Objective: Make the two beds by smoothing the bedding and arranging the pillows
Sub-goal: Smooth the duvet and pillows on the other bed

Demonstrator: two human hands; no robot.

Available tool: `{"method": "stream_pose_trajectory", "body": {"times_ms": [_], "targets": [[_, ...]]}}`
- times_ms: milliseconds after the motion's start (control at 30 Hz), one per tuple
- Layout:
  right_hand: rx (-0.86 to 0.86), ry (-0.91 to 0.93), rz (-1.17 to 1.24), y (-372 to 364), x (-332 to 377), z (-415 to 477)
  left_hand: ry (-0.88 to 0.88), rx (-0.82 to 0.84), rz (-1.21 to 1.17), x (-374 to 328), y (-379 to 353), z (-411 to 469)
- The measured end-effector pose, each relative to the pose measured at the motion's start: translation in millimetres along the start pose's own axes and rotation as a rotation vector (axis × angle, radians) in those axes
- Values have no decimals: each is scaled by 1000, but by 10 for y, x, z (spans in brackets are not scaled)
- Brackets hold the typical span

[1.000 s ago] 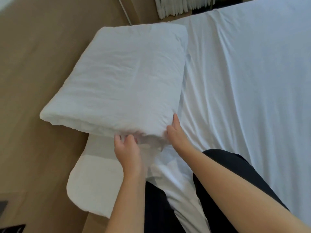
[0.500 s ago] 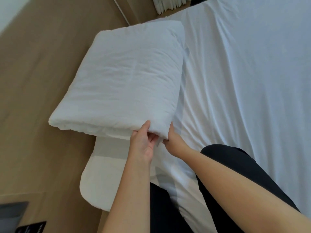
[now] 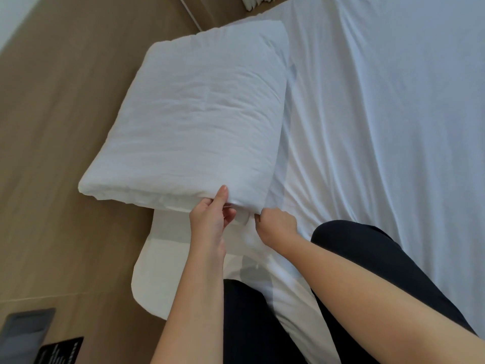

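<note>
Beside the bed, a wooden panel (image 3: 65, 153) runs along the left, a dark card (image 3: 60, 350) at its bottom corner. Black-trousered knees (image 3: 367, 253) rest on the white sheet (image 3: 380, 114), which lies open rightward. At the sheet's left edge lies the pillow (image 3: 199, 114). The left hand (image 3: 208, 219) pinches its near edge with its fingers; the right hand (image 3: 277, 224), fingers curled, grips the near right corner.
</note>
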State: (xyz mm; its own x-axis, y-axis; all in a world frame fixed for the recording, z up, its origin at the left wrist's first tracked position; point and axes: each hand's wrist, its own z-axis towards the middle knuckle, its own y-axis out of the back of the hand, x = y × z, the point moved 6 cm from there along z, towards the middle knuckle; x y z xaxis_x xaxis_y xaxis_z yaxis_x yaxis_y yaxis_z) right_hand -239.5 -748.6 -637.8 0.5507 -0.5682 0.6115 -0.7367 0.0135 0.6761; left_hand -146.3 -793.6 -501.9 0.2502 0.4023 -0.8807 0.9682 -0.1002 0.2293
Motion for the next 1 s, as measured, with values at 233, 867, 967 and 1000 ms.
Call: {"method": "stream_pose_trajectory", "body": {"times_ms": [233, 867, 967, 1000], "targets": [[-44, -32, -7, -1, -26, -52, -53, -4, 117, -20, 29, -1], [-175, -105, 181, 142, -57, -77, -167, 23, 378, -26, 22, 15], [-198, -89, 187, 185, -23, -50, -142, 48, 377, -2, 13, 32], [-195, -85, 174, 195, -14, -28, -141, 52, 378, 1, 13, 38]]}}
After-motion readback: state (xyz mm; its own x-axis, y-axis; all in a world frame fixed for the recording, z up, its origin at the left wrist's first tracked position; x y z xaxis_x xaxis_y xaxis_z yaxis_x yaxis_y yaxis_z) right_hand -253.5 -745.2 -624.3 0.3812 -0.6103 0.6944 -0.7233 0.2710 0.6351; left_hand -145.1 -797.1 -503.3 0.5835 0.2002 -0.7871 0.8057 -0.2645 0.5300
